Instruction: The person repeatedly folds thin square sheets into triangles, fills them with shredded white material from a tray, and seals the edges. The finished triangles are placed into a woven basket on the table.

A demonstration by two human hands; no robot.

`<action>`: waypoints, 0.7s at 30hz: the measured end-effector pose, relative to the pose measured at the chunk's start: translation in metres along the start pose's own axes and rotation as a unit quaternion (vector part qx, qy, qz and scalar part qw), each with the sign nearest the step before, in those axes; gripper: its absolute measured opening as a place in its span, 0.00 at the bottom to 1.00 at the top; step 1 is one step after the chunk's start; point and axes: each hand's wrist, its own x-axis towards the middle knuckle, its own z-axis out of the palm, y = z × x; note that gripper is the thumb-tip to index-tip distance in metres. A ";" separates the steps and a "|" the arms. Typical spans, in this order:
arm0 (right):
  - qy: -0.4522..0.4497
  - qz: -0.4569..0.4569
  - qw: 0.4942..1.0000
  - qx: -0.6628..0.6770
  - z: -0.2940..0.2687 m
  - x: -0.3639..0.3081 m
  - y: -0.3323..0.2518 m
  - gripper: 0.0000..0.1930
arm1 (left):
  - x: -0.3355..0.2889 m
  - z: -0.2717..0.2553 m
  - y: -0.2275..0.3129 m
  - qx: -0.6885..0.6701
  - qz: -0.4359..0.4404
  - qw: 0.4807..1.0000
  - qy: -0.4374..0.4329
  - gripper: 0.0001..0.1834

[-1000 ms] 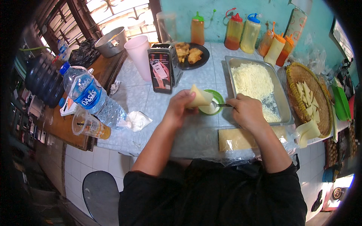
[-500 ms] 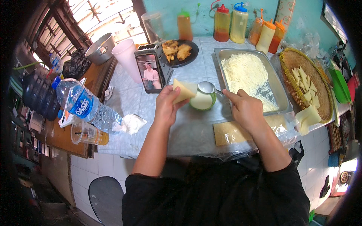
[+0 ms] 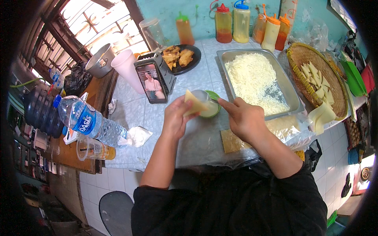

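My left hand pinches a pale dough wrapper folded into a cone or triangle. My right hand grips the handle of a metal spoon, whose bowl is against the wrapper's upper side. Behind them sits a small green bowl of white, creamy stuff, partly hidden by the wrapper and left fingers. Beneath my right forearm lies a stack of flat wrappers in clear plastic. Beyond that hand, a metal tray bears a heap of white shreds, like grated cheese.
To the right, a woven basket holds several folded triangles; limp wrappers hang over its near edge. A propped phone, pink cup and black plate of fried food stand behind. Left are a water bottle and plastic cup.
The spoon has moved left from above the bowl to the folded wrapper, with my right hand following. The whole view has shifted slightly.
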 end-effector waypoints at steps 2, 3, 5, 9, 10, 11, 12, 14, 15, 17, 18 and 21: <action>0.003 -0.015 0.999 -0.034 -0.004 -0.005 0.003 0.20 | 0.001 -0.003 0.000 -0.005 0.018 1.000 0.012 0.17; 0.017 -0.018 0.999 -0.024 -0.005 -0.006 0.009 0.20 | 0.001 -0.003 -0.001 -0.002 0.019 1.000 0.008 0.18; 0.046 -0.023 0.999 -0.003 -0.004 -0.006 0.018 0.19 | 0.002 -0.006 -0.002 0.003 0.021 1.000 -0.001 0.19; 0.044 -0.013 0.998 0.050 -0.004 -0.001 0.014 0.18 | 0.000 -0.008 -0.003 0.010 0.001 1.000 -0.012 0.22; 0.032 -0.008 0.998 0.056 -0.003 -0.001 0.014 0.18 | 0.001 -0.008 -0.004 0.008 0.001 1.000 -0.010 0.22; 0.019 -0.004 0.998 0.062 -0.002 -0.002 0.013 0.18 | 0.001 -0.007 -0.005 0.006 0.001 1.000 -0.009 0.23; 0.024 0.005 0.997 0.071 -0.004 -0.002 0.013 0.18 | 0.001 -0.006 -0.005 0.004 0.007 1.000 -0.018 0.23; 0.004 0.007 0.998 0.061 -0.005 -0.002 0.010 0.18 | -0.001 -0.007 -0.001 0.009 -0.002 0.999 -0.032 0.23; -0.006 0.012 0.998 0.054 -0.005 -0.003 0.009 0.19 | -0.002 -0.007 0.000 0.011 -0.009 0.999 -0.041 0.23; -0.003 0.005 0.999 0.040 -0.006 -0.002 0.012 0.19 | -0.007 0.000 0.006 0.022 -0.012 0.999 -0.039 0.22; 0.004 0.005 0.999 0.033 -0.008 -0.003 0.015 0.19 | -0.008 0.000 0.006 0.025 -0.012 0.999 -0.039 0.22; -0.004 0.004 1.000 0.017 -0.010 -0.003 0.014 0.19 | -0.006 -0.003 0.004 0.038 -0.023 0.998 -0.054 0.21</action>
